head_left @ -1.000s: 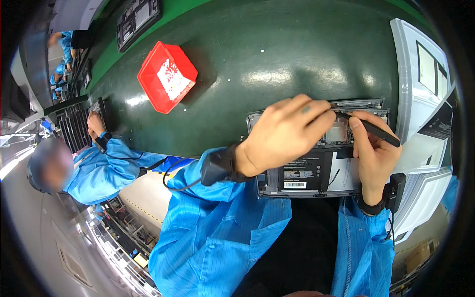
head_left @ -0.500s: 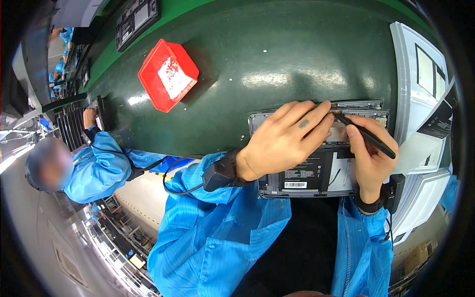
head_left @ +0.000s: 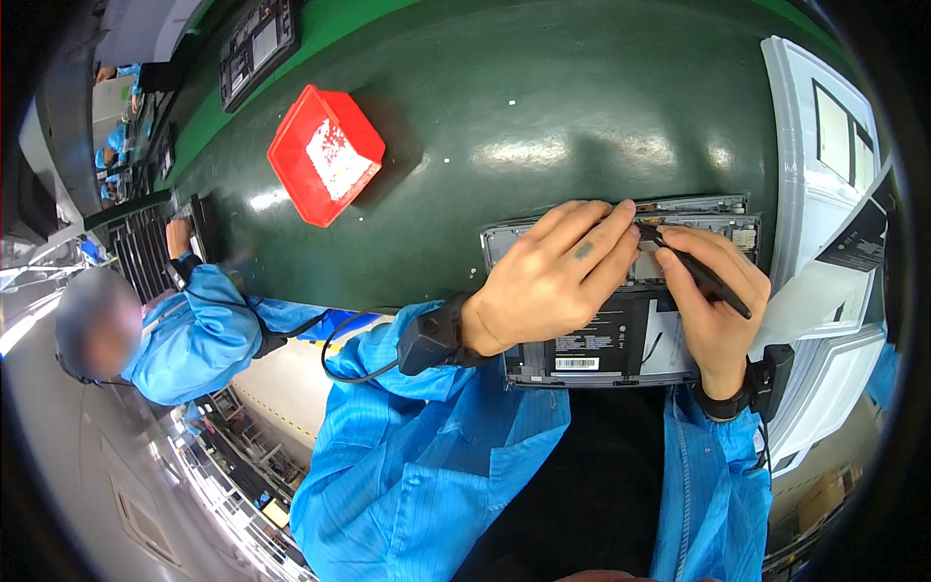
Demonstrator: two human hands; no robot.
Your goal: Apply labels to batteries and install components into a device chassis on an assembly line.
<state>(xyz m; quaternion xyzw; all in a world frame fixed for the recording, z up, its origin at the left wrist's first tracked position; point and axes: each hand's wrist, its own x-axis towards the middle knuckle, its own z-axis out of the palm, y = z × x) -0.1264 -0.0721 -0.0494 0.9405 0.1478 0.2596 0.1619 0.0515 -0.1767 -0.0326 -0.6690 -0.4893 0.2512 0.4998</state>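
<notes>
An opened laptop base (head_left: 611, 380) lies in front of me, its inner parts and black battery (head_left: 592, 339) exposed. My left hand (head_left: 548, 276) rests across its left and middle part, fingers stretched out and fingertips near the far edge. Whether anything small lies under those fingertips is hidden. Between the thumb and fingers of my right hand (head_left: 722, 310) are slim black tweezers (head_left: 713, 281), slanting down to the left. Their tip is among the parts beside my left fingertips, too small to make out exactly.
A red bin (head_left: 325, 155) with small white pieces stands on the green table (head_left: 465, 58). Stacked white trays (head_left: 824, 242) flank the laptop on the right. Another opened laptop part (head_left: 257, 53) lies far left. A co-worker in blue (head_left: 199, 330) is at the left.
The tweezers and my right hand have shifted slightly left and down. My left hand has moved a little left, still on the laptop base.
</notes>
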